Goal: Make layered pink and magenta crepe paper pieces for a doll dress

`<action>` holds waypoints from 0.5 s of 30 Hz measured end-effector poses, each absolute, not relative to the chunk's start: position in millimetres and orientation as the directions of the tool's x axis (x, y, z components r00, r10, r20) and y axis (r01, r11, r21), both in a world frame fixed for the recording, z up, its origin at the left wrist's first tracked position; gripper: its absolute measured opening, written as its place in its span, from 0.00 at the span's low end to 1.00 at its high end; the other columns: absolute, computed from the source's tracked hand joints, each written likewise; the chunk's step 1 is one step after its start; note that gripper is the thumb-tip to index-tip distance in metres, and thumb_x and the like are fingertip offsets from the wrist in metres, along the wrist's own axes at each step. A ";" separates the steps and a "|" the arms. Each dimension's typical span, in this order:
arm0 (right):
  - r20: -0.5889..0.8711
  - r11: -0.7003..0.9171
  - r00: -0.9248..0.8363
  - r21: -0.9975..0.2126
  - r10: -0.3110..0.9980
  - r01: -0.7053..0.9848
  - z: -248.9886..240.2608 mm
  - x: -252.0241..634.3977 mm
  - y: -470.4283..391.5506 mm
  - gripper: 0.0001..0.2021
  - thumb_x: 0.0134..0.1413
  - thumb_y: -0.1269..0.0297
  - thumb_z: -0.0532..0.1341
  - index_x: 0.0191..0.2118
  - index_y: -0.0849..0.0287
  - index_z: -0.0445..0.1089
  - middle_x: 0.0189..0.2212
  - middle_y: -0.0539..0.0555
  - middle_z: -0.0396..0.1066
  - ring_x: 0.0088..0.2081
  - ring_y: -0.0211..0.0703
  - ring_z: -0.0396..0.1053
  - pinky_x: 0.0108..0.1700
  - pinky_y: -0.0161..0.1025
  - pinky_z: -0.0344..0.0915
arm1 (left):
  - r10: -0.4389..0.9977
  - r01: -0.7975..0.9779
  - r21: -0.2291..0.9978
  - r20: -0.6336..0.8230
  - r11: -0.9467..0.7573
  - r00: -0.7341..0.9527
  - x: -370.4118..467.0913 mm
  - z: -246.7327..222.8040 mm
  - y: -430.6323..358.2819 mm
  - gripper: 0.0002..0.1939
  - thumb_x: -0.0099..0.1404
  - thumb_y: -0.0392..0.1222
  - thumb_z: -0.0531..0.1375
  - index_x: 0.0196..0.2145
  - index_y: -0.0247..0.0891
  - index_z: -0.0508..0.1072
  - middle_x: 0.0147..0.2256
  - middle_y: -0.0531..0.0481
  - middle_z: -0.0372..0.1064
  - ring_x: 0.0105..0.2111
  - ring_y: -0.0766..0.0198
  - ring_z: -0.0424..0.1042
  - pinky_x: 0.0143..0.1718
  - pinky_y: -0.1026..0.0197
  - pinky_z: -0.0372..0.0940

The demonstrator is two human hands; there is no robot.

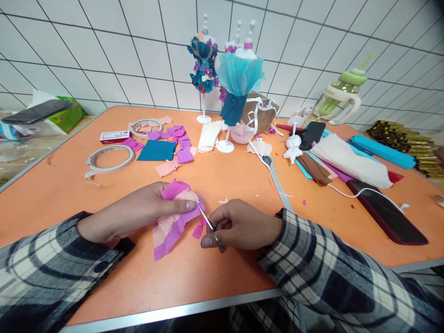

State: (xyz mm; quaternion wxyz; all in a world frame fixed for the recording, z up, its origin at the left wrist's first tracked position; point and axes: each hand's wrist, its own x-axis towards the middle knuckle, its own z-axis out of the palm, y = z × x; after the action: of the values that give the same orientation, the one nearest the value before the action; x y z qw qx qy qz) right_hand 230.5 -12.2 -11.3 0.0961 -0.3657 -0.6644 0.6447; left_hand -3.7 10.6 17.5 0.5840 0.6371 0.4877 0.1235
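Note:
My left hand [142, 208] is closed on a layered piece of crepe paper [176, 229], purple with a pale peach layer on it. The thumb presses on top and the paper hangs down to the front. Small metal scissors [214, 231] are in my right hand [239, 226], with fingers and thumb at the handle loops. Their blades point up and left, and the tips meet the paper's edge beside my left thumb. Below the blades, a small magenta paper scrap [198, 230] lies on the table. Whether the blades are apart is too small to tell.
Tape rolls [111, 158], a blue paper square [157, 151] and purple scraps [185, 152] lie at back left. Mini dress forms [241, 69] stand behind. Folded papers [350, 157], a phone [388, 212] and a green-lidded bottle [338, 95] are at right, with a white cable [367, 190].

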 end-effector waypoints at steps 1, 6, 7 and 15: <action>-0.348 -0.100 -0.711 -0.925 0.611 0.367 -11.3 230.5 -12.4 0.22 0.46 0.44 0.72 0.29 0.61 0.74 0.22 0.47 0.71 0.26 0.35 0.69 0.31 0.32 0.63 | 0.761 0.476 0.863 -0.422 0.170 0.492 -4.1 17.4 10.4 0.21 0.61 0.62 0.64 0.32 0.39 0.75 0.26 0.53 0.68 0.26 0.64 0.64 0.26 0.65 0.59; -0.292 -0.001 -0.730 -0.929 0.618 0.370 -12.1 232.3 -12.6 0.22 0.49 0.43 0.70 0.30 0.60 0.73 0.23 0.46 0.68 0.26 0.34 0.63 0.28 0.32 0.57 | 0.770 0.490 0.847 -0.450 0.207 0.453 -5.1 17.3 8.9 0.22 0.60 0.61 0.64 0.30 0.37 0.71 0.25 0.55 0.65 0.26 0.65 0.61 0.26 0.65 0.56; -0.276 0.024 -0.734 -0.929 0.621 0.370 -12.3 232.7 -12.7 0.22 0.49 0.43 0.69 0.30 0.60 0.73 0.23 0.46 0.67 0.25 0.33 0.61 0.27 0.32 0.55 | 0.772 0.497 0.842 -0.454 0.209 0.444 -4.8 17.6 8.6 0.23 0.60 0.61 0.64 0.30 0.36 0.70 0.24 0.55 0.63 0.25 0.65 0.61 0.26 0.65 0.55; -0.273 0.059 -0.745 -0.921 0.608 0.385 -9.8 233.7 -12.5 0.23 0.51 0.40 0.67 0.31 0.59 0.71 0.23 0.46 0.63 0.26 0.34 0.58 0.27 0.34 0.52 | 0.779 0.504 0.841 -0.446 0.196 0.440 -2.3 18.1 8.9 0.22 0.59 0.61 0.64 0.29 0.37 0.69 0.25 0.54 0.65 0.25 0.64 0.62 0.26 0.64 0.56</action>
State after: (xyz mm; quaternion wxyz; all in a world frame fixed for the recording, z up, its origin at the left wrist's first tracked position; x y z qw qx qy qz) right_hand 233.7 -12.5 -9.8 0.0941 -0.3442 -0.7215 0.5934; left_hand -2.3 8.9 18.1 0.5765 0.6227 0.5154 0.1193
